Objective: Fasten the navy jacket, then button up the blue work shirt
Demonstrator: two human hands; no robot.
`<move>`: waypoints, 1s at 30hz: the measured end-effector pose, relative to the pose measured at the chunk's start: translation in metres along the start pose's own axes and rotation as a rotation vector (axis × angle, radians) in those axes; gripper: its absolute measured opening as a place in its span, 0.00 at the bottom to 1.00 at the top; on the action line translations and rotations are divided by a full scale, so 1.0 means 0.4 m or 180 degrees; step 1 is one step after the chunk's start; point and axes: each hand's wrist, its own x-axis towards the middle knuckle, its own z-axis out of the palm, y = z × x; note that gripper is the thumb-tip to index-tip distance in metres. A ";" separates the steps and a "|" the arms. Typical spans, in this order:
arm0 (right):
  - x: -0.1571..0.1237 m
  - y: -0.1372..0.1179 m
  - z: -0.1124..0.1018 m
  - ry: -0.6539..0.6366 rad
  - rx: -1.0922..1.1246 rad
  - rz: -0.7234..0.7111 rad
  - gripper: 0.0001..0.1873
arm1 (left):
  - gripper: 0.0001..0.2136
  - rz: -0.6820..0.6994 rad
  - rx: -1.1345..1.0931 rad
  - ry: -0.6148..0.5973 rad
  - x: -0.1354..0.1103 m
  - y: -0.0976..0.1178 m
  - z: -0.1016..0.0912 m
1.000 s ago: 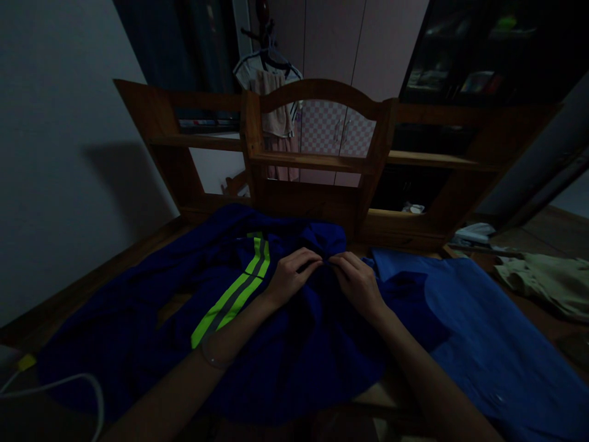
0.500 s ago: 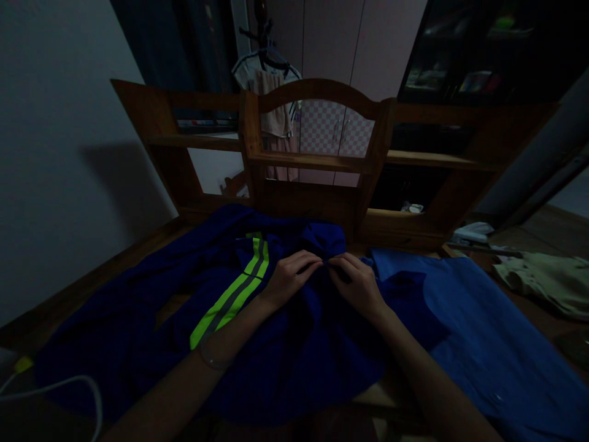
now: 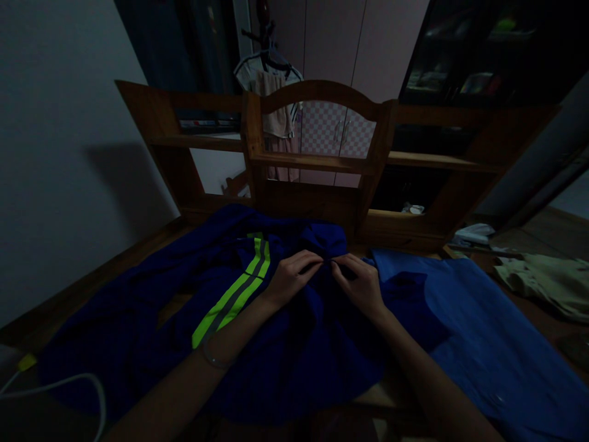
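A dark blue work jacket [image 3: 285, 368] with a yellow-green and grey reflective stripe [image 3: 230, 298] lies spread over the wooden desk. Near its upper middle, my left hand [image 3: 294, 276] pinches the cloth between thumb and fingers. Just to the right, my right hand [image 3: 359, 282] is also closed on the jacket, its fingertips a short way from the left ones. Whatever small part is between the fingertips is too dark to make out. A bracelet circles my left wrist.
Behind the jacket rises a wooden shelf unit [image 3: 317, 162]. Light blue sheeting [image 3: 483, 331] covers the right side. A white cable [image 3: 87, 377] loops at the lower left. Clothes [image 3: 276, 116] hang on a stand beyond, and pale cloth [image 3: 547, 282] lies at far right.
My right fingertips have shifted very slightly away from the left ones. Both hands stay at the same part of the jacket, and the view has moved a touch.
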 end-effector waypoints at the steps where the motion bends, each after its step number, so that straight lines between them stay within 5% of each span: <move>1: 0.000 0.001 0.000 0.0007 -0.0001 0.0008 0.06 | 0.06 0.0028 0.0010 -0.0020 0.000 0.000 0.000; 18: -0.018 0.004 0.015 0.0061 -0.0254 -0.0001 0.08 | 0.07 0.0358 0.1069 -0.0287 -0.014 0.004 -0.004; 30: -0.019 -0.004 0.028 0.0193 -0.0456 0.0317 0.09 | 0.07 0.0442 0.1108 -0.0200 -0.016 0.001 0.006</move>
